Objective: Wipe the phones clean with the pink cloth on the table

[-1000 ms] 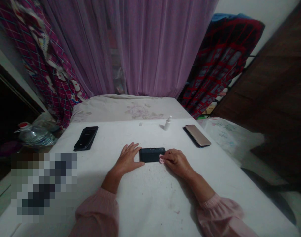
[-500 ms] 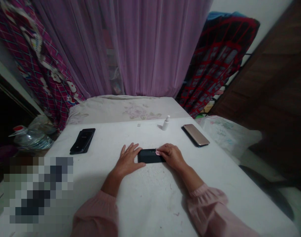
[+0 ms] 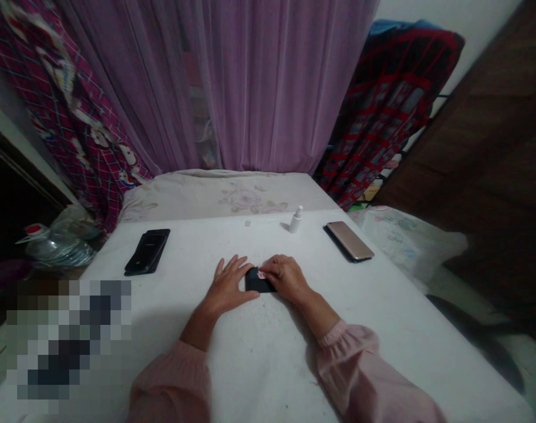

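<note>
A black phone [image 3: 259,285] lies flat on the white table in front of me. My left hand [image 3: 224,289] holds its left end, with the thumb at the near edge and the index finger at the far edge; the other fingers are spread. Pinched in my right hand [image 3: 289,278] is a small pink piece of cloth or tissue [image 3: 261,274], pressed on the phone's upper face. That hand covers the phone's right part.
Dark phones [image 3: 148,251] lie stacked at the left. A gold phone [image 3: 349,239] rests on a dark one at the right. Behind my hands stand a small white bottle [image 3: 295,220] and a tiny pale square [image 3: 248,223]. A large water bottle [image 3: 56,249] is off the table's left side.
My right hand has slid left along the phone with the pink piece, closer to my left hand. My left hand and the phone have stayed in place.
</note>
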Demonstrator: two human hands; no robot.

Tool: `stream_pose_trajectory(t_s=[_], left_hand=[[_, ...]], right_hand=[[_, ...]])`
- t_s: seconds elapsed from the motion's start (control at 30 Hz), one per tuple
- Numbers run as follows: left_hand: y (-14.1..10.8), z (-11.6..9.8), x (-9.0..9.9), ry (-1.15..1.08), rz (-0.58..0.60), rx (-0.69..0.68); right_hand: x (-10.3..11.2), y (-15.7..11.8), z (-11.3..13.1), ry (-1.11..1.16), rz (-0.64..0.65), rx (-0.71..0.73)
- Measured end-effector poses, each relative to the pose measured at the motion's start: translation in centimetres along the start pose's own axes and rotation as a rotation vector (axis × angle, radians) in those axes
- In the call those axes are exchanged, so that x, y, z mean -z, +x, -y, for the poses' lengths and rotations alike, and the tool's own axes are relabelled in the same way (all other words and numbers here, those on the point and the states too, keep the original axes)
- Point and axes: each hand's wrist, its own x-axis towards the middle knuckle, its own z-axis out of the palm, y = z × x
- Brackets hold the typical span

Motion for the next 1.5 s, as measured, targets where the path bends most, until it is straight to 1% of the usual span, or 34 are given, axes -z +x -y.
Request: stream_pose_trajectory(t_s=[0.1, 0.23, 0.33, 0.43, 0.53, 0.6, 0.67, 0.73, 0.83, 0.93, 1.03, 1.1, 1.2, 1.27, 1.33, 1.4, 1.43, 1.47, 1.5], left_hand=[[0.0, 0.1, -0.2, -0.003, -0.012, -0.010], [0.0, 0.2, -0.5, 0.002, -0.024, -0.008], [0.0, 0.1, -0.4, 0.006, -0.025, -0.008], [0.0, 0.1, -0.3, 0.010, -0.012, -0.008], [0.0, 0.0, -0.1, 0.013, -0.008, -0.003], [-0.1, 0.0, -0.1, 0.020, -0.004, -0.002], [-0.1, -0.1, 0.0, 0.025, 0.002, -0.002], [-0.1, -0.1, 0.1, 0.024, 0.005, -0.003], [-0.1, -0.2, 0.3, 0.024, 0.019, 0.003], [0.0, -0.4, 0.6, 0.034, 0.052, 0.016], [0.0, -0.5, 0.7, 0.042, 0.071, 0.018], [0.0, -0.4, 0.7, 0.047, 0.067, 0.014], [0.0, -0.3, 0.4, 0.051, 0.046, 0.001], [-0.1, -0.2, 0.2, 0.050, 0.034, -0.006], [-0.1, -0.1, 0.2, 0.050, 0.033, -0.005], [-0.1, 0.0, 0.2, 0.050, 0.047, 0.002], [-0.1, 0.1, 0.3, 0.050, 0.059, 0.004], [-0.1, 0.1, 0.4, 0.049, 0.072, 0.005], [-0.1, 0.2, 0.5, 0.048, 0.085, 0.004]], right_hand=[[-0.3, 0.0, 0.9, 0.014, -0.002, 0.023], [0.3, -1.4, 1.2, 0.020, 0.018, 0.092], [1.0, -2.8, 0.4, 0.048, 0.012, 0.110], [1.5, -3.5, -1.2, 0.022, -0.019, 0.037], [1.4, -3.0, -2.1, -0.012, -0.049, -0.083], [1.0, -2.3, -1.8, -0.023, -0.054, -0.123], [0.4, -1.8, -0.8, -0.021, -0.049, -0.114], [0.0, -1.7, 0.4, -0.012, -0.045, -0.071], [0.1, -2.5, 1.3, 0.007, -0.032, 0.001], [0.9, -3.6, 0.1, 0.009, -0.039, 0.019], [1.6, -3.9, -1.7, 0.000, -0.084, -0.069], [1.6, -3.6, -2.3, -0.003, -0.104, -0.109], [0.9, -2.8, -1.4, -0.004, -0.109, -0.110], [0.4, -2.7, -0.3, 0.002, -0.096, -0.059], [0.2, -3.0, 0.6, 0.040, -0.078, 0.010], [0.5, -3.6, 0.5, 0.118, -0.068, 0.053], [0.8, -4.0, 0.1, 0.172, -0.078, 0.051], [1.2, -4.5, -0.5, 0.223, -0.108, 0.015], [1.6, -4.9, -1.3, 0.288, -0.175, -0.053]])
